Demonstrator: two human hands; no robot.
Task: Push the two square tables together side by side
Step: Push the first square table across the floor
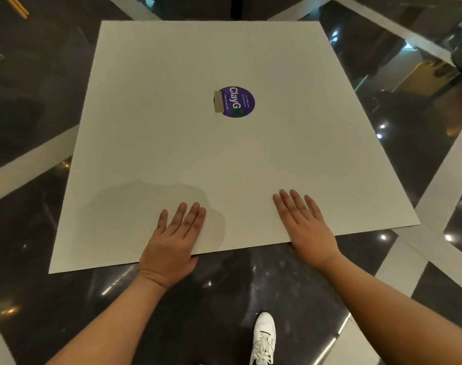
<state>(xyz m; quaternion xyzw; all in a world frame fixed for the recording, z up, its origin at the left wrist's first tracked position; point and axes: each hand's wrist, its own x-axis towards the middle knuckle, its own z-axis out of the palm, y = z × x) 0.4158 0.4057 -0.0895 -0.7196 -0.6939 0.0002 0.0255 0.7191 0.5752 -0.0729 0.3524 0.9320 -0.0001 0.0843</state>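
Observation:
A white square table (172, 140) fills the middle of the head view, with a round purple sticker (237, 101) near its centre. My left hand (174, 241) lies flat, palm down, on the near edge of the tabletop, thumb hanging over the edge. My right hand (303, 225) rests the same way further right on that edge, fingers spread forward. Neither hand holds anything. A second table does not show clearly in this view.
The floor is glossy dark tile with pale bands (432, 196) crossing it. My white shoe (264, 338) stands below the table's near edge. Yellow legs of some furniture (18, 6) show at the top left, and a dark and yellow object (419, 77) sits at the right.

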